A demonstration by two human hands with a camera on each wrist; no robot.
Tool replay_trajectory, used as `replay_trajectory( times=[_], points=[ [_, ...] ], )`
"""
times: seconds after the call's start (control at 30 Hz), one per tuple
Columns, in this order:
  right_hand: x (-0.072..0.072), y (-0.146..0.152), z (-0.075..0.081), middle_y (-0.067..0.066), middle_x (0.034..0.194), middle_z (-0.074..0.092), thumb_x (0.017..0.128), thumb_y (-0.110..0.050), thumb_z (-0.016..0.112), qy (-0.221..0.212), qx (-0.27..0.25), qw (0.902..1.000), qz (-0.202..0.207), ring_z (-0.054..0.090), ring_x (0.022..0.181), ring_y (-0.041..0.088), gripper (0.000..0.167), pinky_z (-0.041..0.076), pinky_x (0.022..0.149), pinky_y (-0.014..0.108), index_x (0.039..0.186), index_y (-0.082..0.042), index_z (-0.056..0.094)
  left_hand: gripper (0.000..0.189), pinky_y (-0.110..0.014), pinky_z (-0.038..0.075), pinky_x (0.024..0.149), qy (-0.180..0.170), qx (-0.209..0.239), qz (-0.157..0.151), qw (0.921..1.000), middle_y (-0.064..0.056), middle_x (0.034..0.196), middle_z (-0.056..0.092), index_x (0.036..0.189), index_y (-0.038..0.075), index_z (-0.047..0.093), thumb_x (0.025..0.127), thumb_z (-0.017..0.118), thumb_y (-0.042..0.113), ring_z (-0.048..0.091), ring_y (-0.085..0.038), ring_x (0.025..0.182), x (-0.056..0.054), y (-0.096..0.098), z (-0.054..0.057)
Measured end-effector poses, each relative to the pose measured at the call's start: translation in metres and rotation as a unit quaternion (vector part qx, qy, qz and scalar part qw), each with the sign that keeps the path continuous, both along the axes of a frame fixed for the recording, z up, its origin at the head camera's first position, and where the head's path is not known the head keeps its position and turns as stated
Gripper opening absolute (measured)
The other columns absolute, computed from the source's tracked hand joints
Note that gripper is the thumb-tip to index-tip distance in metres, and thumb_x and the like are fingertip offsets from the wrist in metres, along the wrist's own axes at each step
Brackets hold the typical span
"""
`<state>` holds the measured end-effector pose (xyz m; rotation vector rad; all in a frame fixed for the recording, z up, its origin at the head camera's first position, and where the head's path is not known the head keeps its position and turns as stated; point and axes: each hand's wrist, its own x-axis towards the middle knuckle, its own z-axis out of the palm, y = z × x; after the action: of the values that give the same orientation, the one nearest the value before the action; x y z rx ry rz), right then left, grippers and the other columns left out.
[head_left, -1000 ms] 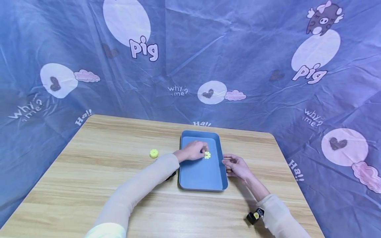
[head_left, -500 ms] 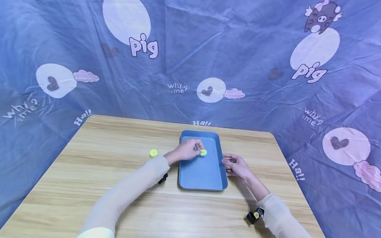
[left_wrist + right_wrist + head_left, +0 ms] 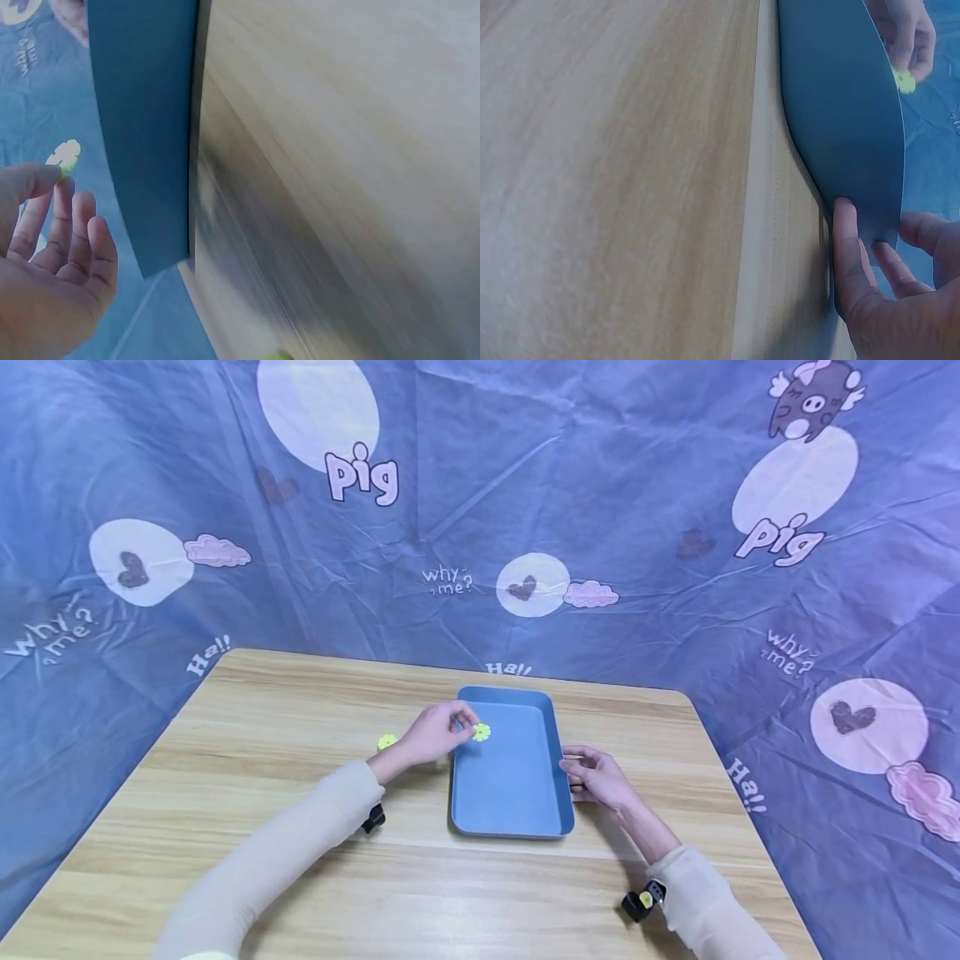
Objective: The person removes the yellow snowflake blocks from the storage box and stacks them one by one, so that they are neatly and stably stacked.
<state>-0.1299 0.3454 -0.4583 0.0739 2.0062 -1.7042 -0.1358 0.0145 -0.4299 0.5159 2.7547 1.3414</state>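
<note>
My left hand (image 3: 431, 733) pinches a yellow flower-shaped disc (image 3: 481, 732) between thumb and fingertip, over the left rim of a blue rectangular tray (image 3: 513, 785). In the left wrist view the disc (image 3: 66, 155) stands on edge at the thumb tip, the other fingers loosely bent. My right hand (image 3: 600, 781) holds the tray's right side. The right wrist view has its fingers (image 3: 846, 225) against the outer wall and the thumb at the rim. A small yellow round piece (image 3: 387, 741) sits on the table left of the tray, partly hidden by the left wrist.
The wooden table (image 3: 337, 885) ends at a blue printed cloth (image 3: 465, 510) hanging behind it and at its sides. Black cameras are strapped to both wrists, the right camera (image 3: 639, 904) close over the tabletop. Inside the tray only its bare floor shows.
The left hand has moved left and slightly away from me, carrying the yellow disc from the tray's middle to its left rim. The right hand and tray have stayed put.
</note>
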Motion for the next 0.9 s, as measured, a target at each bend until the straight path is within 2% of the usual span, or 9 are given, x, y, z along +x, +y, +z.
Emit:
replay_trajectory(
  times=[0.17, 0.37, 0.7, 0.9],
  points=[
    [0.0, -0.001, 0.0, -0.007, 0.098, 0.071, 0.107, -0.015, 0.061, 0.002, -0.004, 1.0, 0.0, 0.069, 0.076, 0.004, 0.055, 0.061, 0.066, 0.024, 0.154, 0.005, 0.041, 0.014, -0.027, 0.056, 0.078, -0.008, 0.028, 0.039, 0.9988, -0.01, 0.101, 0.075, 0.109, 0.007, 0.073, 0.096, 0.071, 0.012, 0.066, -0.013, 0.081, 0.007, -0.028, 0.002],
    [-0.001, -0.004, 0.001, -0.007, 0.099, 0.07, 0.106, -0.015, 0.061, 0.002, -0.002, 1.0, -0.002, 0.068, 0.077, 0.005, 0.056, 0.061, 0.066, 0.024, 0.154, 0.006, 0.041, 0.013, -0.026, 0.054, 0.079, -0.001, 0.036, 0.088, 0.9955, -0.013, 0.102, 0.076, 0.108, 0.005, 0.074, 0.096, 0.071, 0.01, 0.066, -0.015, 0.081, 0.013, -0.061, 0.002],
    [-0.003, -0.007, 0.0, -0.008, 0.099, 0.068, 0.107, -0.015, 0.059, 0.001, 0.004, 0.9999, -0.012, 0.065, 0.075, 0.003, 0.054, 0.061, 0.066, 0.023, 0.154, 0.004, 0.041, 0.015, -0.027, 0.052, 0.077, -0.03, 0.037, 0.13, 0.9903, -0.015, 0.105, 0.077, 0.11, 0.005, 0.073, 0.098, 0.071, 0.014, 0.067, -0.015, 0.081, 0.023, -0.105, 0.0],
    [-0.004, -0.012, 0.003, -0.007, 0.099, 0.071, 0.106, -0.015, 0.061, -0.002, 0.003, 0.9998, -0.019, 0.068, 0.076, 0.003, 0.053, 0.061, 0.065, 0.023, 0.152, 0.005, 0.043, 0.018, -0.024, 0.054, 0.064, -0.076, 0.048, 0.14, 0.9861, -0.019, 0.105, 0.075, 0.111, 0.001, 0.073, 0.098, 0.07, 0.012, 0.069, -0.021, 0.075, 0.02, -0.124, -0.007]
  ],
)
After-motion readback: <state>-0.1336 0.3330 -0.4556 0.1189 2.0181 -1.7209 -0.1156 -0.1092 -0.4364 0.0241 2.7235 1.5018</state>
